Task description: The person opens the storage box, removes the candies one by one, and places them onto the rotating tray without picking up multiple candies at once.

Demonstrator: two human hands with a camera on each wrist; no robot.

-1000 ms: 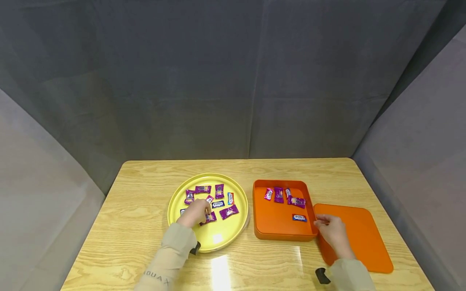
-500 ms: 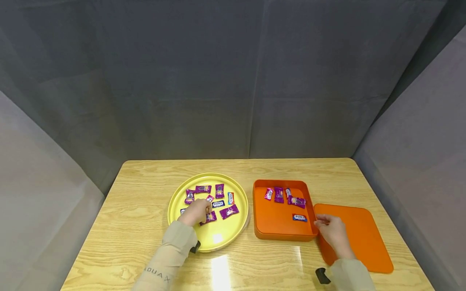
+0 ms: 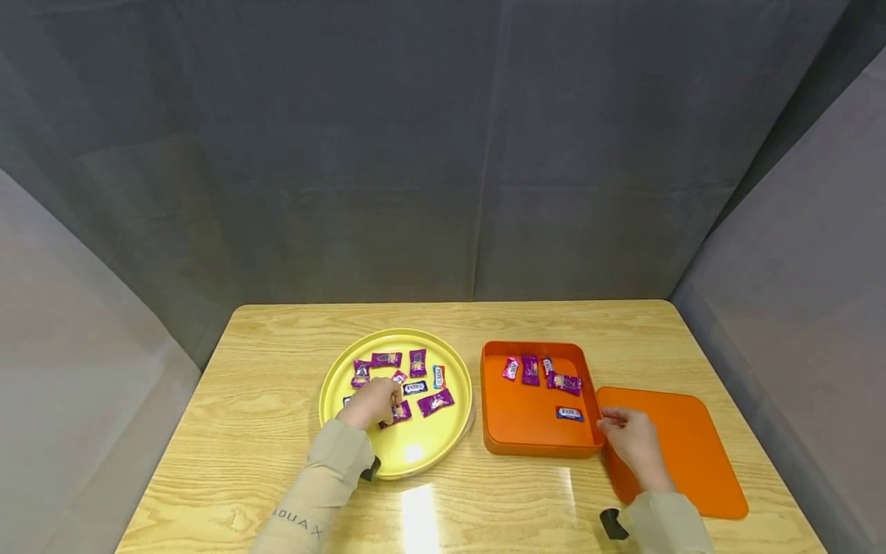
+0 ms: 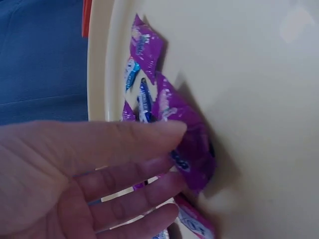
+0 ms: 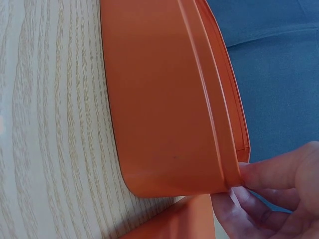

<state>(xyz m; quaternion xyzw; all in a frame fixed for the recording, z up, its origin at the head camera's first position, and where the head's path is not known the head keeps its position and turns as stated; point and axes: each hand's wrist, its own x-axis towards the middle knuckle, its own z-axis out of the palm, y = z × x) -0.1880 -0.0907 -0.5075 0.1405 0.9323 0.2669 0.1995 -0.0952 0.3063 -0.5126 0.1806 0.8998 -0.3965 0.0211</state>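
Note:
My left hand [image 3: 369, 403] is over the round yellow tray [image 3: 432, 442], pinching a purple-wrapped candy [image 4: 192, 144] between thumb and fingers. Around it on the tray lie several more purple candies [image 3: 435, 402], small blue-wrapped ones [image 3: 415, 388] and a pink one [image 3: 399, 377] partly behind the fingers. On the right, my right hand [image 3: 633, 442] pinches the rim of a square orange box [image 3: 519, 427] at its right side, thumb inside and fingers outside in the right wrist view. In the box are a pink candy [image 3: 511, 368], two purple candies [image 3: 530, 371] and two blue-wrapped ones [image 3: 570, 414].
A flat orange lid [image 3: 702, 454] lies on the wooden table [image 3: 242, 431] right of the box, partly under my right hand and sleeve. The tray and box stand side by side with a narrow gap. Grey cloth [image 3: 360, 154] hangs behind the table and along both sides.

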